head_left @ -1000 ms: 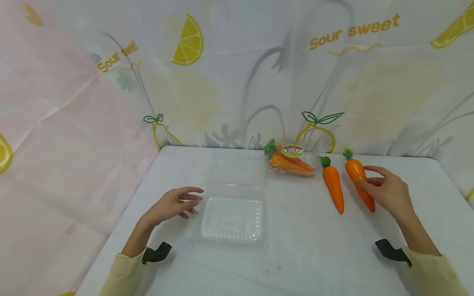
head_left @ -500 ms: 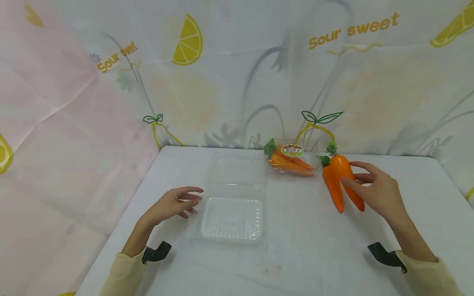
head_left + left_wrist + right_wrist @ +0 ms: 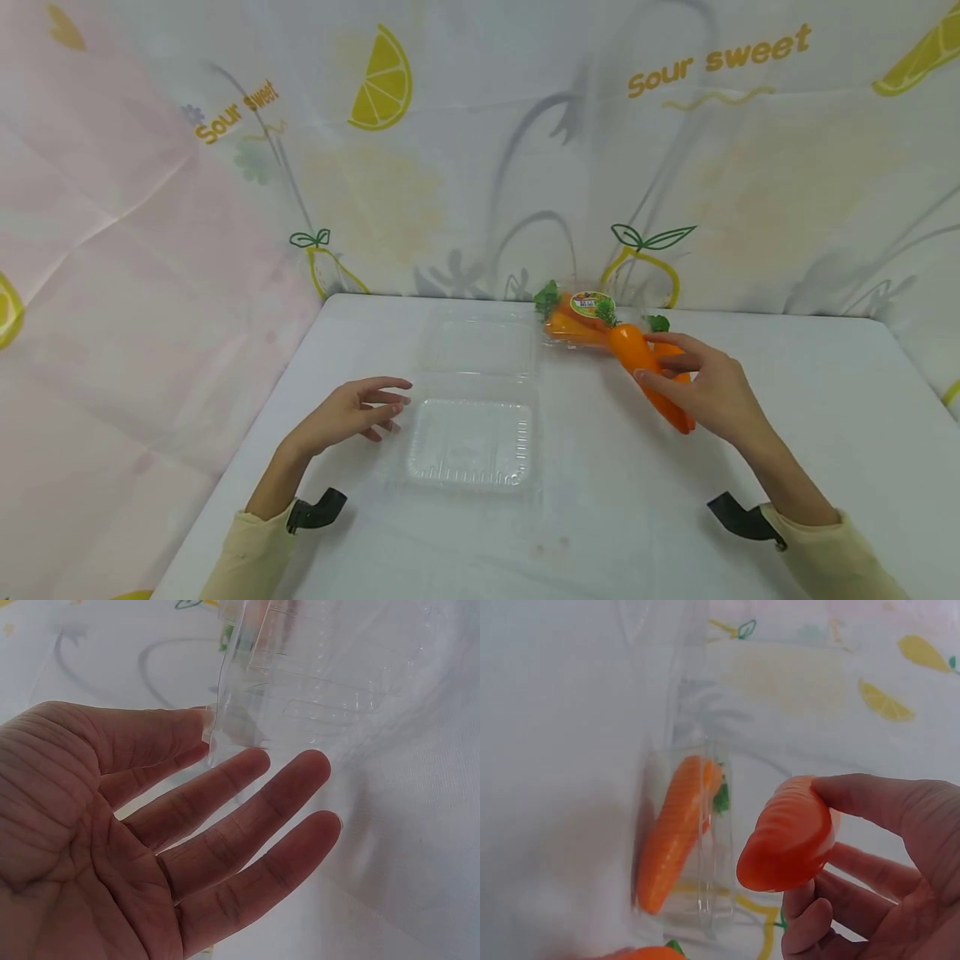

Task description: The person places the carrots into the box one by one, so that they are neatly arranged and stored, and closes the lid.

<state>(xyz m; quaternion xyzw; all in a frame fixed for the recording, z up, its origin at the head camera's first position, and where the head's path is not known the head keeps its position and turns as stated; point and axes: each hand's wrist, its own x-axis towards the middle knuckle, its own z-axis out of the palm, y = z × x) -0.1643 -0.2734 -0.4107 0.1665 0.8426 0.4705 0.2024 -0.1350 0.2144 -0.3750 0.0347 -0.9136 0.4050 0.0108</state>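
Leftward since the earlier frame goes one carrot (image 3: pixel 636 357), lifted over the tabletop (image 3: pixel 600 517) by the right hand (image 3: pixel 708 387), its fingers pinching the carrot's sides. From the head view it crosses in front of a second carrot (image 3: pixel 663 350), largely hiding it, while its leaves overlap the label (image 3: pixel 588 302) on a closed clear box (image 3: pixel 558 333) of carrots. Left of these lies an open clear box (image 3: pixel 472 442). Beside it the left hand (image 3: pixel 352 412) has its fingers apart; whether they touch the edge, I cannot tell.
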